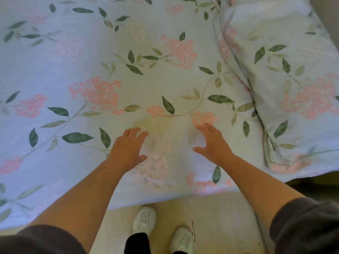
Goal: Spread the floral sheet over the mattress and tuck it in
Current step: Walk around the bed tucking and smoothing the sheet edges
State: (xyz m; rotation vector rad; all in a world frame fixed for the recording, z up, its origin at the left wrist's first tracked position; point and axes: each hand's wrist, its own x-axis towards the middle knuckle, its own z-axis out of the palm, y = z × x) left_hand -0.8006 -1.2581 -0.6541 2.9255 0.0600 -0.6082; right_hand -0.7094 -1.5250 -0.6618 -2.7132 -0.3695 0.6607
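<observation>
The floral sheet (113, 74), pale blue with pink blossoms and green leaves, lies spread flat over the mattress and fills most of the view. Its near edge hangs over the bed's side just in front of my feet. My left hand (126, 147) hovers or rests on the sheet near that edge, fingers spread and relaxed. My right hand (212, 142) lies a short way to its right, also spread, palm down. Neither hand holds any fabric. The mattress itself is hidden under the sheet.
A pillow (286, 85) in the same floral fabric lies on the bed at the right. Pale floor (225, 217) shows below the bed's edge, with my white shoes (145, 219) on it. A dark strip (315, 182) lies under the pillow's corner.
</observation>
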